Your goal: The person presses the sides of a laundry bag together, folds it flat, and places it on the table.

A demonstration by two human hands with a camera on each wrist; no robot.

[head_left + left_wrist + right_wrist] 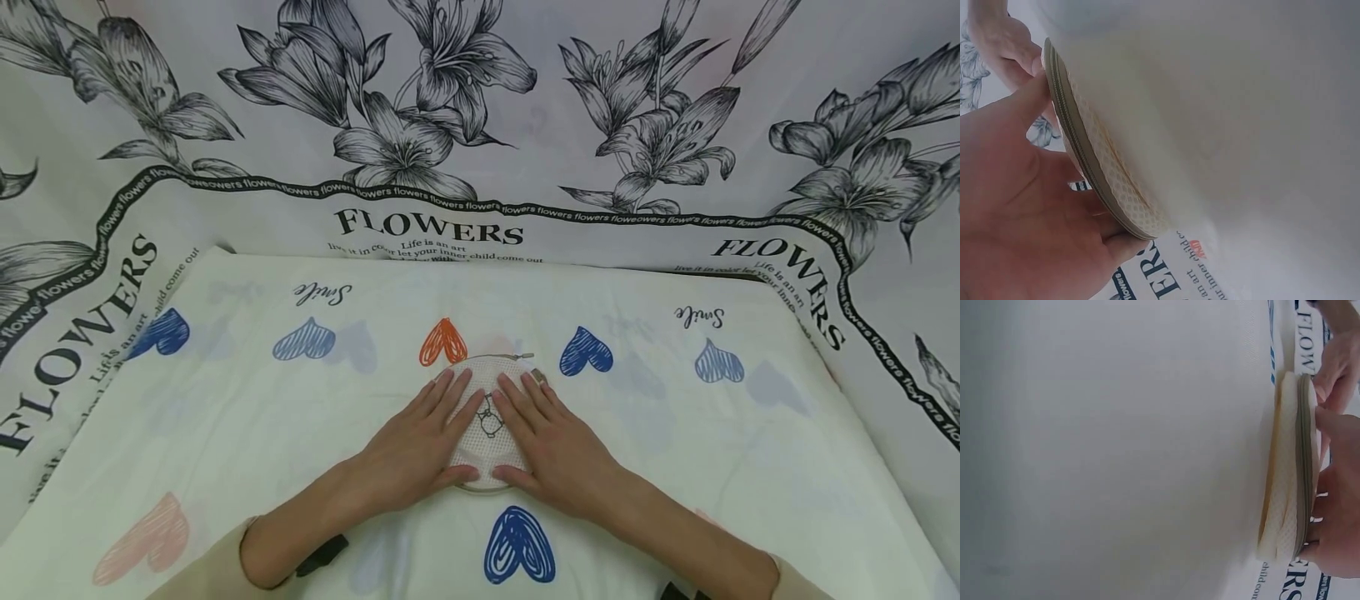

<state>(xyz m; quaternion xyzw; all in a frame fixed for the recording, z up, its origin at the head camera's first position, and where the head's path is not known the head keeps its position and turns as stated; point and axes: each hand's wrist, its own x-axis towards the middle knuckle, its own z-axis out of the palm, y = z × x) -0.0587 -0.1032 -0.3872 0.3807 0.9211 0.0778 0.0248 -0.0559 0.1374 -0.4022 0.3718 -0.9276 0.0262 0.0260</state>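
Observation:
A round white mesh zip pouch (491, 457) lies flat on the heart-print cloth, with a dark line drawing on its top. My left hand (420, 442) rests on the pouch's left half, fingers spread and straight. On the right half my right hand (562, 442) lies the same way, its thumb near the lower rim. Between the two hands the drawing is partly covered. The zip pull (527, 356) sticks out at the far edge. Side on, the wrist views show the pouch's greenish-brown zip (1082, 147) and its thick mesh side wall (1285, 475).
White cloth (300, 433) with blue, pink and orange hearts covers the work surface. Behind it hangs or lies a white fabric (540, 150) printed with black lilies and "FLOWERS" lettering. A blue heart (519, 546) is printed just in front of the pouch.

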